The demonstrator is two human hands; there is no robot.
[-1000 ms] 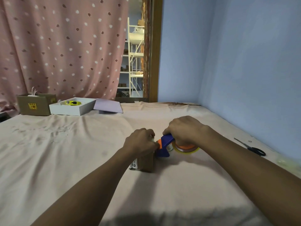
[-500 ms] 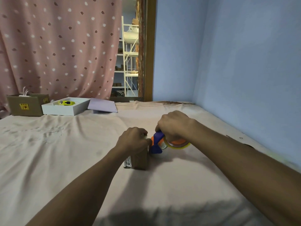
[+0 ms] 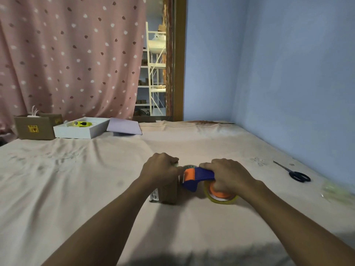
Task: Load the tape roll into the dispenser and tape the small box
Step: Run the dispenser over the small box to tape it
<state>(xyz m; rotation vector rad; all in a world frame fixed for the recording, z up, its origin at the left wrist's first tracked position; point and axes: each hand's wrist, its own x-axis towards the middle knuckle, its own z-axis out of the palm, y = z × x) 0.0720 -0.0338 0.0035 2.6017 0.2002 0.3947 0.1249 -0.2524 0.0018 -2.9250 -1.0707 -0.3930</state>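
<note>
Blue-and-orange plastic tape dispenser (image 3: 197, 176), clear tape roll (image 3: 221, 196) loaded, is sitting in the right hand (image 3: 228, 175), fingers wrapping its handle. Left hand (image 3: 160, 169) is clamping down on the small brown cardboard box (image 3: 166, 192), mid-table, dispenser nose touching its right edge.

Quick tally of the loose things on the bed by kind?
Cardboard boxes: 2, small box, open carton
White tray: 1
Purple sheet: 1
Tape dispenser: 1
Scissors: 1
Total: 6

I see a home room used for packing, with a pink dotted fabric curtain (image 3: 73, 60), plain blue painted walls (image 3: 288, 73) and white metal storage shelves (image 3: 155, 73) behind the doorway.
</note>
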